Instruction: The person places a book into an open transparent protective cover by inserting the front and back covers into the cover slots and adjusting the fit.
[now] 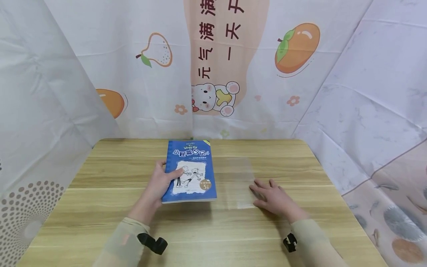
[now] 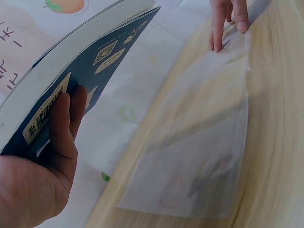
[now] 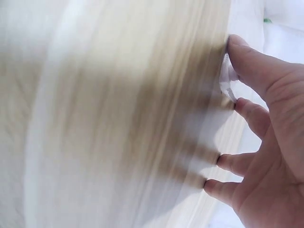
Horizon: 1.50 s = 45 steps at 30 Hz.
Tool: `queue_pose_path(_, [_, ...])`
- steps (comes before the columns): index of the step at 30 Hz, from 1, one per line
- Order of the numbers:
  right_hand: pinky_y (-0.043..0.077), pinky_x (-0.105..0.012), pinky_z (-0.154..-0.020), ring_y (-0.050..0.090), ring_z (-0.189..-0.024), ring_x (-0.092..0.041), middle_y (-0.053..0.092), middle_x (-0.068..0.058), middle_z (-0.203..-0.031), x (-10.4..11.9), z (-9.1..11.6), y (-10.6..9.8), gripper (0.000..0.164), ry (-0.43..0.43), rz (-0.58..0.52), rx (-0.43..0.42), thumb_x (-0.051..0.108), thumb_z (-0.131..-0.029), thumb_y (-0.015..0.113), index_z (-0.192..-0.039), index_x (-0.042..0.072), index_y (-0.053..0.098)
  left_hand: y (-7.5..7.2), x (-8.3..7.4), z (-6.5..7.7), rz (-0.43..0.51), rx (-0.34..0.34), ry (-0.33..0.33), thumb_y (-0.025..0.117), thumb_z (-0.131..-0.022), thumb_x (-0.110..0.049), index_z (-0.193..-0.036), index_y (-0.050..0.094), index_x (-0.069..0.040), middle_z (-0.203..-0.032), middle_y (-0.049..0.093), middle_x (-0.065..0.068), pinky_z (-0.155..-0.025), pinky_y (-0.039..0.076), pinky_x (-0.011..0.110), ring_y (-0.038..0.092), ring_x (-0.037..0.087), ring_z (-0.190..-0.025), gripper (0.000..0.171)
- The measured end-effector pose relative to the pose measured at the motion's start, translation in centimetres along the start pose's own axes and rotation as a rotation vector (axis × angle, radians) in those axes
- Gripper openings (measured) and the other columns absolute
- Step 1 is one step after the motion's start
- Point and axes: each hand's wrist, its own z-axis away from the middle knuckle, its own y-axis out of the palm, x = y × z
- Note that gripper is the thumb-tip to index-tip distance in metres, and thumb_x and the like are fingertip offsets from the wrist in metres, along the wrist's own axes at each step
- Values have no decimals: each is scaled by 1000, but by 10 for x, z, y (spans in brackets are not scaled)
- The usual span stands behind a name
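Note:
My left hand point(image 1: 161, 183) grips a blue paperback book point(image 1: 191, 148) by its left side, thumb on the front cover. Seen from the left wrist, the fingers lie against the dark back cover point(image 2: 107, 71) by the barcode, and the book is raised off the table. To its right a clear plastic sleeve point(image 1: 238, 181) lies flat on the wood. My right hand point(image 1: 273, 196) touches the sleeve's right edge with spread fingertips. In the right wrist view the thumb point(image 3: 251, 64) and fingers stand apart, with a bit of the film's edge raised between thumb and forefinger.
The wood-grain table point(image 1: 110, 222) runs back to a printed white curtain point(image 1: 160, 92). More curtain hangs at the left and right sides. Dark wrist straps point(image 1: 151, 243) sit over both sleeves.

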Motion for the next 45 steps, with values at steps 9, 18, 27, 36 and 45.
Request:
queue_pose_path(9, [31,-82,-101,37,-131,-69,47,-18,-155,15,-2,4,60,-29,30,-32,41,-94,71,-145,13,58,6,5,0,39,-2,-5,71,-97,-17,-146,23,-13,-129,56,19,-70,62,36,74,21,-81,69])
queue_pose_path(18, [23,-81,-106,37,-136,-64,49,-18,-154,28,-7,11,65,-17,10,-40,43,-94,71,-147,9,55,13,12,-1,18,-7,-2,71,-96,-16,-147,26,-14,-118,63,18,-69,61,36,73,22,-81,68])
queue_pose_path(27, [22,-74,-113,42,-140,-51,52,-20,-150,38,-11,17,80,-9,-19,-65,43,-90,77,-150,0,47,17,16,-2,-18,-20,-21,71,-96,-17,-147,28,-14,-117,65,17,-70,60,35,73,21,-82,67])
queue_pose_path(36, [19,-68,-118,44,-140,-47,53,-24,-148,50,-14,20,90,10,-24,-54,47,-87,78,-152,-3,40,20,21,-4,-42,-26,-41,71,-97,-20,-148,28,-17,-118,65,17,-72,60,36,72,23,-86,67])
queue_pose_path(45, [19,-63,-121,42,-142,-46,51,-26,-149,56,-14,20,93,5,-34,-36,46,-88,78,-153,-5,38,22,23,-3,-42,-20,-25,71,-97,-19,-148,25,-14,-118,64,19,-72,61,35,72,22,-84,68])
